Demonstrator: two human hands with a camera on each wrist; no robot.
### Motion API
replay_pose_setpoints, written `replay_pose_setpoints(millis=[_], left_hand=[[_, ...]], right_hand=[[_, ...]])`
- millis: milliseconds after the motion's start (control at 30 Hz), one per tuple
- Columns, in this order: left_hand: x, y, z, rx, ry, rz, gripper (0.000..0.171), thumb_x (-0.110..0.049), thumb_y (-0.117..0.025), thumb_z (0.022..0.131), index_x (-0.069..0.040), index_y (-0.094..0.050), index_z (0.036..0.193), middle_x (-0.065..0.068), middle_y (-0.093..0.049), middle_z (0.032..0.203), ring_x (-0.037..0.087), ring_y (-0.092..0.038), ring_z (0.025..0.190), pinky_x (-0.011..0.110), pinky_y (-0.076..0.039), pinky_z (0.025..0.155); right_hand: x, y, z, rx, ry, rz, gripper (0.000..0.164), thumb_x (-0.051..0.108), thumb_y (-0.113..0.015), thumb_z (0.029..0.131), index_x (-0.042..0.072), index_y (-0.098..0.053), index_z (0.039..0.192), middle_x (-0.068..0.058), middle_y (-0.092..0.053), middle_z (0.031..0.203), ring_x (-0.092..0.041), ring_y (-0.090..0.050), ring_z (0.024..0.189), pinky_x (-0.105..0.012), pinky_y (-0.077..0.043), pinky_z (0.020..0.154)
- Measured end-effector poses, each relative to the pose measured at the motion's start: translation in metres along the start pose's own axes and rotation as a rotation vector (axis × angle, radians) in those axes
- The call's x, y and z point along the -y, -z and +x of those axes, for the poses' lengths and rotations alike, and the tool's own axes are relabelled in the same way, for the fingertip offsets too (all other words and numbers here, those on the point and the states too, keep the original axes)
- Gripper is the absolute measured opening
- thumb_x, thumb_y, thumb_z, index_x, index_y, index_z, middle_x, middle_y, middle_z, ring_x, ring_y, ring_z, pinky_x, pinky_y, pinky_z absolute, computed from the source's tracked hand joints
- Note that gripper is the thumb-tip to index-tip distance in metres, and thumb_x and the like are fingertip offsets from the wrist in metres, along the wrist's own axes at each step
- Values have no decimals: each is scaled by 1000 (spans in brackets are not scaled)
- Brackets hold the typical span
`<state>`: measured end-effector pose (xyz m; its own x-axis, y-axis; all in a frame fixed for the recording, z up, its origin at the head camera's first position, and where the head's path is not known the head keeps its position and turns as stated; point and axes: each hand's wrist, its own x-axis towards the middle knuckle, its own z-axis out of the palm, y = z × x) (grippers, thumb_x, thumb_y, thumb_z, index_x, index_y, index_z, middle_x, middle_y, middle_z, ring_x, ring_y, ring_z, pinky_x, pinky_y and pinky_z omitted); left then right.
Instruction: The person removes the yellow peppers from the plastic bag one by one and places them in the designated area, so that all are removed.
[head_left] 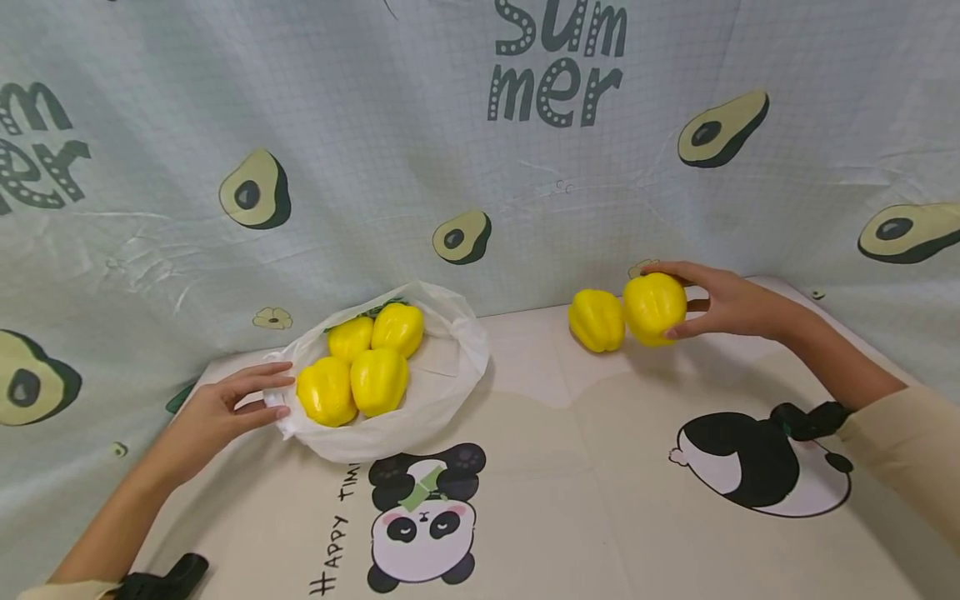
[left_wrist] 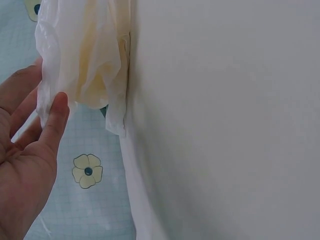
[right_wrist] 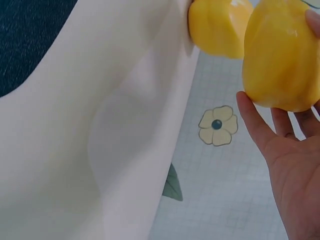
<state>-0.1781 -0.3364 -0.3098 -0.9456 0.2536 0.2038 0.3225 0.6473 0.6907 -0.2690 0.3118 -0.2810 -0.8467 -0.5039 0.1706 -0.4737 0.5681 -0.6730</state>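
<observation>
My right hand (head_left: 723,302) grips a yellow bell pepper (head_left: 655,309) between thumb and fingers, above the table's far right part. Just left of it, a second yellow bell pepper (head_left: 597,321) sits near the back edge; both also show in the right wrist view, the held pepper (right_wrist: 280,55) larger. A white plastic bag (head_left: 442,408) lies open at the left with several yellow bell peppers (head_left: 379,382) inside. At its left rim, my left hand (head_left: 225,407) pinches the plastic, thumb on one side and fingers on the other in the left wrist view.
The light table cover (head_left: 570,500) bears a printed panda (head_left: 423,533) and a black-and-white figure (head_left: 757,467). Behind the table's back edge hangs a pale curtain (head_left: 360,125) printed with avocados. Dark straps (head_left: 810,421) cross the wrists.
</observation>
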Motion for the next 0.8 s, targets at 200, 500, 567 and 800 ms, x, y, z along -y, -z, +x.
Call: replay_pose_setpoints(millis=[200,500,567,800], left_hand=[[-1,-1,1,0,3,8,46,-21,-75,94,-3,-64,135,-12,-52,143,-19,-49,116,5,-47,89],[-3,-1,1,2,8,19,45,-22,-74,95,-3,-65,134,-4,-52,145,-19,-49,115,5,-47,89],[-3,-1,1,1,8,16,45,-22,-74,95,-3,-65,134,-2,-52,146,-19,-49,115,5,-47,89],[-2,0,1,-2,4,15,44,-19,-74,95,-3,-65,134,2,-52,147,-19,-47,116,4,-46,89]], right_hand=[[-4,3,0,-3,-27,-16,85,13,-86,82,14,-40,154,-7,-39,157,-9,-44,124,-9,-44,93],[-12,6,0,8,-51,-40,85,14,-86,83,17,-39,154,-5,-38,158,-13,-42,126,-47,-48,107],[-14,7,1,5,-53,-29,85,13,-85,83,16,-38,153,-6,-37,157,-18,-42,128,-59,-44,108],[-21,8,8,10,-70,-6,83,12,-84,83,13,-37,151,-9,-35,157,-28,-40,135,-60,-43,108]])
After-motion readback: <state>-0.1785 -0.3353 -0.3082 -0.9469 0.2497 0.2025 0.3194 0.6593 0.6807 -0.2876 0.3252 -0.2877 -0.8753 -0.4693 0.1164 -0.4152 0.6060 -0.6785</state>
